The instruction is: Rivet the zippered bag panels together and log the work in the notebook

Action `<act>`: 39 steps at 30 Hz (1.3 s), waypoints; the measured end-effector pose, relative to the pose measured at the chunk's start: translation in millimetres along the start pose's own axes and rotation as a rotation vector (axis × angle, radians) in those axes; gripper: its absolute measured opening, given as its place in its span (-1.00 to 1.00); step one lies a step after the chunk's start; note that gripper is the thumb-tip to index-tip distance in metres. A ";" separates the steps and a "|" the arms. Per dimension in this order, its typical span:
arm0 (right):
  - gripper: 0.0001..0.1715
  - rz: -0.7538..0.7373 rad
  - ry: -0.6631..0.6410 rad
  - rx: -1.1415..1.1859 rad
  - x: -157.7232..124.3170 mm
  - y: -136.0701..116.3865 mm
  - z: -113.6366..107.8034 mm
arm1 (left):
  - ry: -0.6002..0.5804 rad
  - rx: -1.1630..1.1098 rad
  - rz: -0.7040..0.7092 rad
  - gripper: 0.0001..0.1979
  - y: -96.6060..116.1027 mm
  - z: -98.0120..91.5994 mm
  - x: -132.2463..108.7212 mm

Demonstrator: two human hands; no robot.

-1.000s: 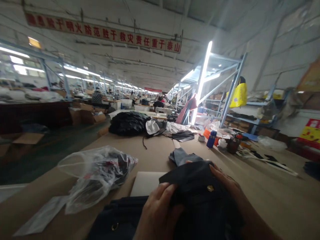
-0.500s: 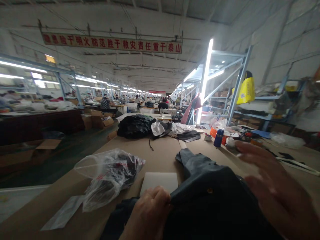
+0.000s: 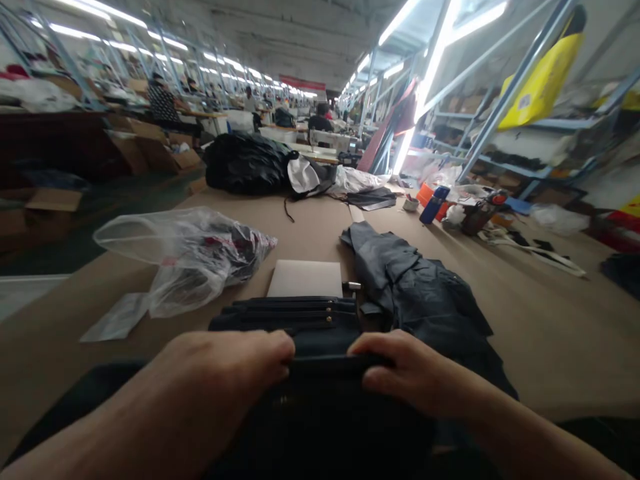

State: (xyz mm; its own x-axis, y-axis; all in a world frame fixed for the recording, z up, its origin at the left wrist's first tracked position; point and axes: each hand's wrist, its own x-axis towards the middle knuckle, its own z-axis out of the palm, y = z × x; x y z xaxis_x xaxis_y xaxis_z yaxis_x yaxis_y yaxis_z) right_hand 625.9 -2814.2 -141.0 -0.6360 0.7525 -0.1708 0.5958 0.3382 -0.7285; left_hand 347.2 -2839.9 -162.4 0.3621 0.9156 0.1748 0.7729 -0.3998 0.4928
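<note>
My left hand pinches the top edge of a dark fabric piece, thumb and fingers closed on it. On the same edge, farther right, my right hand grips with thumb and forefinger. The edge stretches level between both hands. Just beyond it lies a stack of dark fabric pieces with small brass-coloured metal fittings along the right side. Behind the stack sits a flat white block, with a small metal-headed tool beside it, partly hidden. Loose dark cloth pieces are heaped to the right.
A clear plastic bag with dark contents lies left on the brown table. At the back are a black bundle, a blue bottle and a white strap. Metal shelving with a yellow bag stands right.
My right hand, raised and blurred at the right before, now grips the fabric edge. My left hand has moved left and lower with the fabric, off the heap. The view has tilted down.
</note>
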 end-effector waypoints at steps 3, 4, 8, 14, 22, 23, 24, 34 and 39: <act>-0.69 0.075 -0.002 0.023 43.6 45.1 23.5 | -0.250 0.162 -0.099 -0.77 -35.5 11.9 36.2; -0.64 0.100 0.010 -0.083 56.1 56.4 30.5 | -0.293 0.201 -0.116 -0.76 -46.0 18.4 46.1; -0.53 0.179 0.115 -0.492 85.6 80.4 49.1 | -0.311 0.259 -0.138 -0.74 -71.0 46.4 67.5; -0.50 0.266 0.152 -0.630 102.7 94.6 57.5 | -0.327 0.334 -0.180 -0.74 -81.5 73.1 81.5; -0.46 0.301 0.145 -0.648 112.1 105.4 53.7 | -0.314 0.372 -0.200 -0.72 -92.8 85.8 84.3; -0.45 0.300 0.141 -0.643 112.9 105.9 52.4 | -0.313 0.373 -0.197 -0.71 -93.7 85.5 84.3; -0.44 0.298 0.138 -0.638 113.8 106.3 51.0 | -0.312 0.375 -0.193 -0.71 -94.4 85.1 84.5; -0.44 0.281 0.125 -0.590 122.3 103.0 47.1 | 0.009 0.450 0.174 -0.64 -79.1 125.5 70.2; -0.65 0.157 0.188 -0.531 97.2 99.6 23.3 | 0.297 0.438 0.395 -0.64 -86.5 171.3 51.3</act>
State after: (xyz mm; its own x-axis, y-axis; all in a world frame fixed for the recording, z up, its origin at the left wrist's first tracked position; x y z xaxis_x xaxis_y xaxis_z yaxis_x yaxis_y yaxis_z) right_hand 611.9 -2720.5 -245.7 -0.4510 0.8875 -0.0942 0.8711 0.4147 -0.2629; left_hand 388.1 -2765.8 -342.1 0.5509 0.6445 0.5302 0.7748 -0.6311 -0.0378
